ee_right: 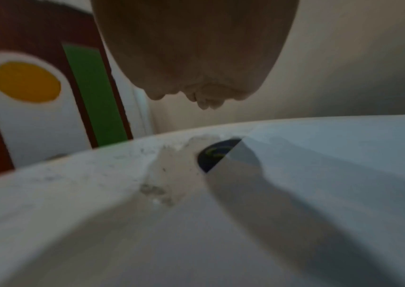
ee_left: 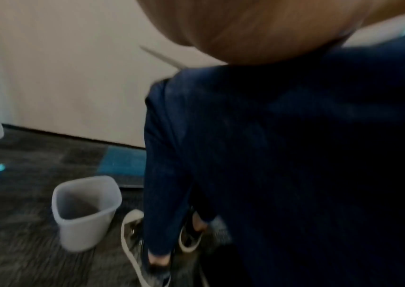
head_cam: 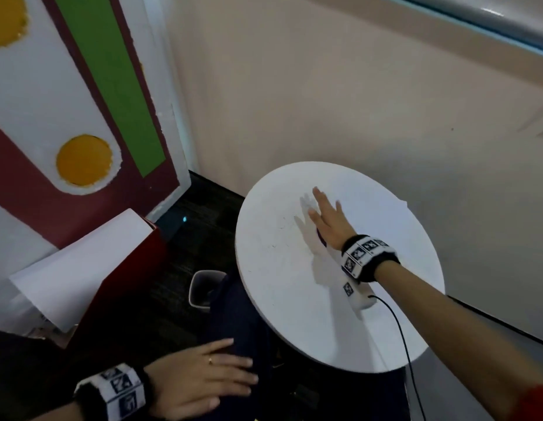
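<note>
My right hand [head_cam: 326, 218] hovers flat, fingers straight and spread, over the middle of a round white table [head_cam: 282, 287]. Under its palm lies a small dark round disc [head_cam: 321, 240], mostly hidden in the head view; the right wrist view shows the dark disc [ee_right: 215, 153] with a green and yellow mark, lying flat on the table [ee_right: 73, 213] below the palm [ee_right: 196, 58]. I cannot tell whether the hand touches it. My left hand [head_cam: 203, 379] rests flat on my dark blue trouser leg [head_cam: 233, 314], fingers straight, holding nothing.
A small grey waste bin [ee_left: 86, 211] stands on the dark carpet [ee_left: 19, 252] left of my legs and shoes. A painted board [head_cam: 82, 117] and a red box with a white top [head_cam: 88, 262] stand at the left. A beige wall [head_cam: 324, 101] runs behind the table.
</note>
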Action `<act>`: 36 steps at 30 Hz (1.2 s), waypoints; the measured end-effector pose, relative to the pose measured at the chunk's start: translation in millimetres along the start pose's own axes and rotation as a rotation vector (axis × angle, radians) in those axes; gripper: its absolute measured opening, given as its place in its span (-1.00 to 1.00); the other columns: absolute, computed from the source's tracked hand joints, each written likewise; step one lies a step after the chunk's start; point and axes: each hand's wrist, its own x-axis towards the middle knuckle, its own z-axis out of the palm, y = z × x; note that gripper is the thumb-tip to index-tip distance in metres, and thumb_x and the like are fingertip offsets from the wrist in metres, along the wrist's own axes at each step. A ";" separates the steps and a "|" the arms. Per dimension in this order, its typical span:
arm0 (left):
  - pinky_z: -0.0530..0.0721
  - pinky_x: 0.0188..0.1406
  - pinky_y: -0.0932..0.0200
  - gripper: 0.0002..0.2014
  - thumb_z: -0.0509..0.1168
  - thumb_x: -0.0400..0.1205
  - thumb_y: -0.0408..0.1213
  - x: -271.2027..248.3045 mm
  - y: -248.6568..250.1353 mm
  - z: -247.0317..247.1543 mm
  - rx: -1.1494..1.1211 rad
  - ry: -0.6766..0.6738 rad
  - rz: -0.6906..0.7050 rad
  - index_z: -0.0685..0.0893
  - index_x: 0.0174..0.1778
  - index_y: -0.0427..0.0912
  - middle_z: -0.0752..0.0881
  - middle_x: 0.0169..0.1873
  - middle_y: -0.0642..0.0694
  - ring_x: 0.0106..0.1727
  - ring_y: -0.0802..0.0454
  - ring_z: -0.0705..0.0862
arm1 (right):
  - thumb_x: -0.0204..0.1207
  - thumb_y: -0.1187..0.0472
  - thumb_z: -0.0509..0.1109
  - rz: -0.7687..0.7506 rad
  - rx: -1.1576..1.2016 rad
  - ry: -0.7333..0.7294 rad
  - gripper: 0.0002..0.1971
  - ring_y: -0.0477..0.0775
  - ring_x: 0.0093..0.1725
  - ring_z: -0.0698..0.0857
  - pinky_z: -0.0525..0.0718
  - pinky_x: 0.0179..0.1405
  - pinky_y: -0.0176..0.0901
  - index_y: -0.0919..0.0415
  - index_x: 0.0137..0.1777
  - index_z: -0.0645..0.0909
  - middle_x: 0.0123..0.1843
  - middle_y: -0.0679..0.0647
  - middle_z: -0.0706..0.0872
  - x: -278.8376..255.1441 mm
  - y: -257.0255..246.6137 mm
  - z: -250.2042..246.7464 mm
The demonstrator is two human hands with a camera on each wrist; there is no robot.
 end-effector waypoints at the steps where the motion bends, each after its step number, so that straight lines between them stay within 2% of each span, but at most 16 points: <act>1: 0.04 0.64 0.10 -0.53 -0.22 0.83 -0.20 -0.7 -3.8 14.8 0.057 0.011 -0.001 -0.03 0.70 0.04 -0.03 0.70 0.16 0.69 0.16 0.00 | 0.75 -0.04 -0.11 0.039 -0.027 -0.060 -0.40 -0.06 0.70 -0.12 -0.37 0.60 -0.12 0.17 0.69 -0.17 0.73 0.03 -0.10 14.6 -3.1 6.9; 5: -0.05 0.58 0.42 -0.58 -0.25 0.80 0.05 1.1 -16.7 32.4 -0.378 0.061 -0.055 0.32 0.52 0.41 0.32 0.52 0.46 0.57 0.48 0.15 | 0.74 -0.09 -0.20 0.085 -0.214 -0.180 -0.36 0.00 0.68 -0.30 -0.34 0.63 -0.05 0.20 0.67 -0.31 0.70 0.08 -0.36 39.3 -13.1 24.1; 10: 0.12 0.48 0.56 -0.61 -0.13 0.74 0.15 -13.5 -24.9 61.5 -0.717 0.215 -0.243 0.42 0.42 0.52 0.45 0.38 0.55 0.45 0.59 0.29 | 0.75 -0.01 -0.13 -0.292 -0.143 -0.459 -0.39 -0.16 0.62 -0.44 -0.40 0.58 -0.26 0.10 0.66 -0.35 0.65 -0.09 -0.44 -22.6 -46.4 40.1; 13: 0.12 0.53 0.45 -0.56 -0.23 0.79 0.11 -2.5 -12.1 57.7 -0.844 0.084 -0.404 0.49 0.40 0.37 0.56 0.35 0.42 0.49 0.52 0.30 | 0.74 0.08 -0.16 -0.163 -0.098 -0.354 -0.42 -0.17 0.59 -0.39 -0.33 0.62 -0.11 0.16 0.65 -0.33 0.61 -0.16 -0.37 3.6 -43.5 19.7; 14: 0.08 0.57 0.37 -0.54 -0.30 0.80 0.05 -2.7 -13.9 58.7 -1.084 0.121 -0.454 0.48 0.37 0.31 0.57 0.35 0.39 0.51 0.48 0.29 | 0.72 0.10 -0.18 -0.067 -0.138 -0.300 -0.42 -0.10 0.60 -0.36 -0.30 0.62 -0.02 0.21 0.65 -0.32 0.62 -0.10 -0.36 23.9 -38.7 12.2; 16: 0.05 0.57 0.40 -0.56 -0.30 0.81 -0.01 -1.4 -12.5 53.0 -1.201 -0.018 -0.489 0.42 0.42 0.37 0.51 0.40 0.43 0.51 0.46 0.30 | 0.75 0.16 -0.19 0.113 -0.228 -0.264 -0.44 0.09 0.67 -0.33 -0.27 0.64 0.11 0.26 0.65 -0.33 0.68 0.08 -0.38 60.2 -29.0 4.7; 17: 0.05 0.55 0.46 -0.57 -0.26 0.80 0.00 1.0 -14.3 49.9 -1.109 -0.063 -0.391 0.39 0.46 0.41 0.45 0.42 0.47 0.50 0.48 0.29 | 0.76 0.16 -0.19 0.168 -0.271 -0.274 -0.44 0.14 0.68 -0.32 -0.24 0.66 0.15 0.27 0.65 -0.33 0.68 0.14 -0.39 73.1 -25.2 8.3; 19: 0.05 0.54 0.47 -0.58 -0.22 0.80 0.01 -0.1 -21.3 50.6 -0.888 0.045 -0.383 0.41 0.46 0.40 0.45 0.43 0.45 0.49 0.49 0.30 | 0.76 0.02 -0.18 0.138 -0.287 -0.283 -0.40 0.11 0.68 -0.33 -0.23 0.67 0.09 0.25 0.66 -0.32 0.69 0.14 -0.39 80.1 -30.0 22.3; 21: 0.00 0.57 0.41 -0.57 -0.23 0.83 -0.12 -6.3 -18.5 56.4 -0.886 0.150 -0.343 0.52 0.38 0.20 0.47 0.43 0.32 0.50 0.43 0.31 | 0.71 -0.11 -0.17 -0.022 -0.285 -0.319 -0.33 0.07 0.67 -0.34 -0.23 0.67 0.09 0.23 0.66 -0.31 0.69 0.11 -0.38 60.1 -46.6 36.7; 22: -0.01 0.57 0.41 -0.57 -0.20 0.83 -0.21 -9.0 -20.4 58.1 -0.927 0.086 -0.333 0.54 0.38 0.10 0.47 0.44 0.31 0.51 0.43 0.30 | 0.67 -0.14 -0.16 -0.120 -0.286 -0.367 -0.29 0.06 0.67 -0.35 -0.25 0.67 0.08 0.23 0.66 -0.31 0.69 0.10 -0.38 41.8 -56.6 40.9; 24: 0.06 0.54 0.47 -0.51 -0.18 0.79 -0.26 -11.6 -25.6 57.3 -0.841 0.164 -0.351 0.49 0.44 0.28 0.48 0.43 0.41 0.49 0.48 0.31 | 0.65 -0.13 -0.14 -0.309 -0.285 -0.519 -0.28 0.01 0.65 -0.40 -0.37 0.63 -0.09 0.21 0.67 -0.31 0.68 0.07 -0.40 2.1 -68.6 45.8; 26: 0.08 0.50 0.52 -0.58 -0.16 0.81 -0.09 -15.9 -30.0 61.5 -0.737 0.274 -0.370 0.38 0.47 0.44 0.49 0.40 0.45 0.47 0.51 0.32 | 0.69 -0.08 -0.11 -0.395 -0.196 -0.630 -0.32 -0.09 0.64 -0.40 -0.42 0.56 -0.25 0.16 0.67 -0.31 0.68 -0.01 -0.39 -17.1 -71.3 40.7; 29: -0.03 0.56 0.44 -0.59 -0.18 0.81 -0.04 -9.2 -20.7 56.1 -0.800 0.174 -0.373 0.42 0.48 0.33 0.47 0.44 0.38 0.51 0.48 0.27 | 0.60 -0.16 -0.19 -0.190 -0.066 -0.446 -0.29 -0.12 0.65 -0.30 -0.38 0.60 -0.14 0.12 0.66 -0.31 0.70 -0.05 -0.30 16.4 -57.7 25.7; 32: -0.07 0.58 0.41 -0.59 -0.18 0.82 -0.08 -6.5 -16.5 60.0 -0.874 0.156 -0.355 0.46 0.48 0.19 0.46 0.46 0.31 0.53 0.46 0.25 | 0.74 -0.02 -0.22 0.068 -0.172 -0.298 -0.41 0.03 0.68 -0.30 -0.32 0.65 0.03 0.17 0.66 -0.31 0.70 0.04 -0.36 61.0 -32.5 18.0; 34: 0.01 0.54 0.48 -0.59 -0.18 0.79 0.02 -8.2 -24.0 55.6 -0.557 0.268 -0.231 0.44 0.46 0.37 0.47 0.42 0.43 0.51 0.53 0.23 | 0.74 -0.04 -0.20 0.065 -0.245 -0.306 -0.39 0.04 0.67 -0.33 -0.28 0.65 0.05 0.19 0.66 -0.31 0.69 0.06 -0.38 64.9 -27.9 26.7; 36: 0.00 0.60 0.38 -0.55 -0.23 0.82 -0.06 -5.3 -22.1 50.9 -0.453 0.213 -0.257 0.55 0.38 0.15 0.43 0.46 0.38 0.57 0.47 0.17 | 0.73 -0.08 -0.16 -0.063 -0.255 -0.360 -0.36 -0.06 0.63 -0.38 -0.26 0.67 0.06 0.18 0.67 -0.32 0.68 0.03 -0.40 42.6 -37.6 35.8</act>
